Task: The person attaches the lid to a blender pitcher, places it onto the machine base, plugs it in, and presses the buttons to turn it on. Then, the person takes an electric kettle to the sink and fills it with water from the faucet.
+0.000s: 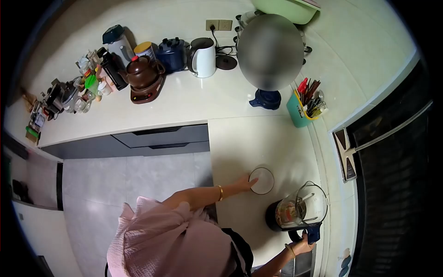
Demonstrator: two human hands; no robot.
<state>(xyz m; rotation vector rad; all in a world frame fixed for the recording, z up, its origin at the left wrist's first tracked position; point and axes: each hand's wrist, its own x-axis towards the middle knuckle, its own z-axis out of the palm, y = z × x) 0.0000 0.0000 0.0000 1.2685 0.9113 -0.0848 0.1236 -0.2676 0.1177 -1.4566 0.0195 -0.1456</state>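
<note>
"My left hand (244,183)?"
"Pinched on the small, round, dark-rimmed white dish (264,182) over the cream counter (240,147); likely steadying it."
"My right (303,245)?"
"Clamped on the clear jug (290,211)'s dark-blue handle (314,233), nearby, probably controlling its weight."

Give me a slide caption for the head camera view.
Kitchen counter from above: right hand on a clear jug's dark blue handle, left hand at a round dish.
</note>
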